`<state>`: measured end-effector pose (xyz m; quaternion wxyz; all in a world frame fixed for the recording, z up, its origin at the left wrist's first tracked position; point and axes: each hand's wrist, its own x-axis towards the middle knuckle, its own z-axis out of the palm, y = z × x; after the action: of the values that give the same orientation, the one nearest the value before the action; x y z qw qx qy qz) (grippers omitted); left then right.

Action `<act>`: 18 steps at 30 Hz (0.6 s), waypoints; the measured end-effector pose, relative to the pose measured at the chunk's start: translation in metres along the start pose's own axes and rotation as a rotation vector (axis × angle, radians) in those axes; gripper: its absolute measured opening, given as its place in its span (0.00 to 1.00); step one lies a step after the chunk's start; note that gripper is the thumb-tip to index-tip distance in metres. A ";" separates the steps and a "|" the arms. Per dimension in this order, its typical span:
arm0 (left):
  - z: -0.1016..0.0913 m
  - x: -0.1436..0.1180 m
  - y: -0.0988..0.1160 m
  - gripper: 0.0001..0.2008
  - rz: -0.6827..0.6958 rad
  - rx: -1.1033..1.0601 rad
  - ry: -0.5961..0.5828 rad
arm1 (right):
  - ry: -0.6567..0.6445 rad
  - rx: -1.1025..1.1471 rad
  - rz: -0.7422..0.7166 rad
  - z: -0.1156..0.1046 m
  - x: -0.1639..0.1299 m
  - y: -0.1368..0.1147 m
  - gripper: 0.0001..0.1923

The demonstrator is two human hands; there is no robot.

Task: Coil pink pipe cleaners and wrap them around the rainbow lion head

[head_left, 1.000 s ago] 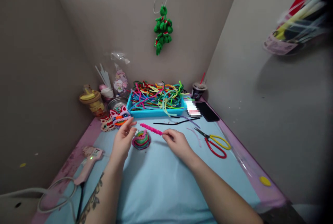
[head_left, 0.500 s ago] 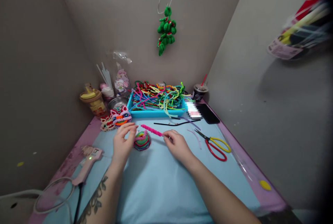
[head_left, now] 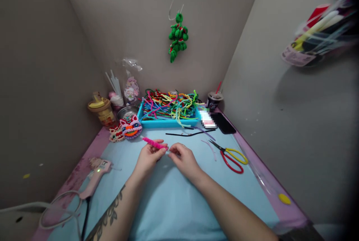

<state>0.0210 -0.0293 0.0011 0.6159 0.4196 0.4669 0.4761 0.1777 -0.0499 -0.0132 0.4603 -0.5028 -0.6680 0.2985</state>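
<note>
The pink pipe cleaner (head_left: 154, 143) lies pinched between both hands over the middle of the worktop (head_left: 174, 200), its free end slanting toward the far left corner. The left hand (head_left: 148, 158) has its fingers closed on the stem's near end, and the right hand (head_left: 183, 158) meets it there, fingertips pressed together on what looks like the bare wire tip (too small to be sure). I judge the step in hand to be working that end, twisting or bending it. The next move calls for a steady pinch from one hand while the other turns. The scissors (head_left: 231, 155) lie near the right edge, the blue tray (head_left: 168, 122) of stems against the far edge, the glue gun (head_left: 97, 173) by the left edge.
</note>
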 end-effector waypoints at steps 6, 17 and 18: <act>-0.001 0.003 -0.001 0.23 0.132 -0.099 0.119 | -0.034 0.005 -0.042 -0.006 0.001 -0.010 0.04; -0.037 0.020 0.027 0.23 0.404 -0.207 0.410 | 0.073 -0.381 0.140 -0.052 0.022 0.030 0.06; -0.033 0.018 0.025 0.23 0.371 -0.179 0.384 | 0.126 -0.379 0.110 -0.050 0.022 0.030 0.06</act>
<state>-0.0139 -0.0043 0.0145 0.4533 0.3440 0.4463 0.6907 0.2342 -0.0226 -0.0118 0.3813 -0.6337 -0.6537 0.1604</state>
